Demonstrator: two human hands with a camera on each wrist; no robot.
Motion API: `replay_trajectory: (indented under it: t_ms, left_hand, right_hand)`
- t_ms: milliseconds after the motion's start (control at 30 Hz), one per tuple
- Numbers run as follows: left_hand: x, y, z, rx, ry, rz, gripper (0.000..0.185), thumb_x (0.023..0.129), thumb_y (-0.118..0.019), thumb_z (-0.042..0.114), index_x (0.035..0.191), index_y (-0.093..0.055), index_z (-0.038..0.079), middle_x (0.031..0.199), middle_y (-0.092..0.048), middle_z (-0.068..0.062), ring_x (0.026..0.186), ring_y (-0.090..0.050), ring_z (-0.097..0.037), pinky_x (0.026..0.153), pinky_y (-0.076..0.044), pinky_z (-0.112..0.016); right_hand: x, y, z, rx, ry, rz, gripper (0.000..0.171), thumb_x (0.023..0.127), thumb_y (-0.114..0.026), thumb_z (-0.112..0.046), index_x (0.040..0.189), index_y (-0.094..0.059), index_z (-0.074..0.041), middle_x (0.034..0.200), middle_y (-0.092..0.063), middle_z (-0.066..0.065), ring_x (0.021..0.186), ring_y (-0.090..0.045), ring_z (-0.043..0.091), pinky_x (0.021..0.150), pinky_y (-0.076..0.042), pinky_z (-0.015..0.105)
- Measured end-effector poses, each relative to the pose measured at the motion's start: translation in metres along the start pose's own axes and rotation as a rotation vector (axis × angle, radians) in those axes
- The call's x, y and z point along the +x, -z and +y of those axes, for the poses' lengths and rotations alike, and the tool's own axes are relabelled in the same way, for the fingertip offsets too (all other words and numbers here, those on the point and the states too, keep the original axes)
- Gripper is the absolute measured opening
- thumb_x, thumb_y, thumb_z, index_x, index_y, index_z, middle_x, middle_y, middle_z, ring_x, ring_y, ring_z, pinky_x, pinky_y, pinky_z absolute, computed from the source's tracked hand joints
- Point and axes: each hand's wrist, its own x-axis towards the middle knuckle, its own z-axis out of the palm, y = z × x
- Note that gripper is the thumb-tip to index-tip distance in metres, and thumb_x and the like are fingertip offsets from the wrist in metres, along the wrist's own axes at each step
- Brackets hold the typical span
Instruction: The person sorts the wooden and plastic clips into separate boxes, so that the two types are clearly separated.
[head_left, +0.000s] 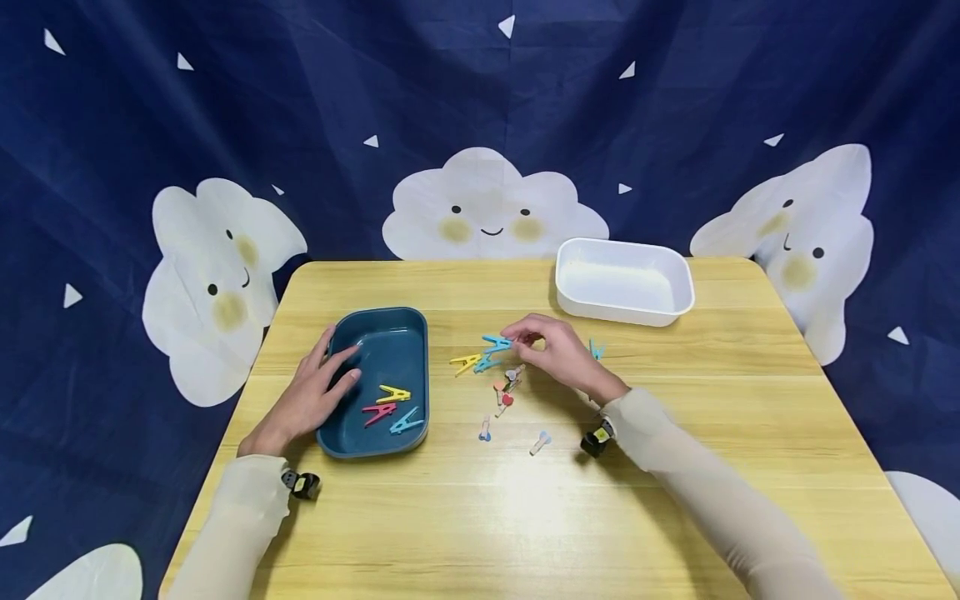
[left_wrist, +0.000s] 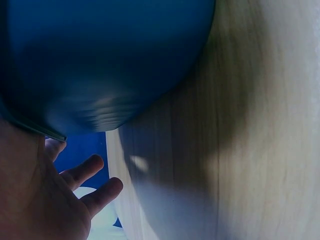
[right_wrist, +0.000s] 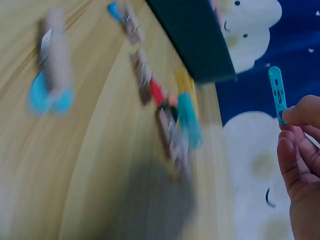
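Note:
My right hand pinches a blue plastic clothespin between thumb and fingertips. In the right wrist view that clothespin is raised off the table. Just below it in the head view lie a yellow clothespin and another blue clothespin. Over the left rim of a dark teal basin rests my left hand, its thumb and index finger reaching inside and its other fingers outside. Inside the basin are a yellow clothespin, a red clothespin and a blue clothespin.
Several small wooden pegs with colored decorations, among them a red heart peg and a blue-topped peg, are scattered mid-table. Behind my right wrist lies one more blue clothespin. A white basin stands at the back right.

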Motion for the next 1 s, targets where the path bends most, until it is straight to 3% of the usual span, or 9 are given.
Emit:
replay_trajectory:
  t_ms: [400, 733, 1000]
  left_hand:
    - [0.0, 0.003, 0.0, -0.003, -0.007, 0.005, 0.066, 0.116, -0.045, 0.054, 0.169, -0.042, 0.015, 0.185, 0.012, -0.003, 0.165, -0.009, -0.056, 0.123, -0.019, -0.084]
    - [0.0, 0.0, 0.001, 0.002, -0.012, 0.018, 0.066, 0.115, -0.046, 0.054, 0.168, -0.044, 0.015, 0.186, 0.009, -0.006, 0.164, -0.011, -0.057, 0.124, -0.02, -0.082]
    - [0.0, -0.001, 0.001, -0.012, -0.021, 0.019, 0.064, 0.116, -0.048, 0.051, 0.167, -0.045, 0.013, 0.185, 0.008, -0.008, 0.164, -0.012, -0.058, 0.124, -0.021, -0.081]
  right_hand:
    - [0.041, -0.039, -0.036, 0.026, 0.044, -0.079, 0.021, 0.103, -0.072, -0.003, 0.123, -0.079, -0.005, 0.113, -0.078, 0.007, 0.096, -0.07, 0.016, 0.091, -0.062, 0.033]
    - [0.066, -0.075, -0.05, 0.064, 0.041, -0.159, 0.024, 0.103, -0.069, -0.002, 0.124, -0.079, -0.005, 0.111, -0.077, 0.007, 0.096, -0.068, 0.015, 0.09, -0.062, 0.031]
    - [0.076, -0.098, -0.056, 0.046, 0.026, -0.223, 0.022, 0.105, -0.071, -0.006, 0.126, -0.078, -0.005, 0.114, -0.077, 0.006, 0.099, -0.068, 0.014, 0.088, -0.058, 0.019]
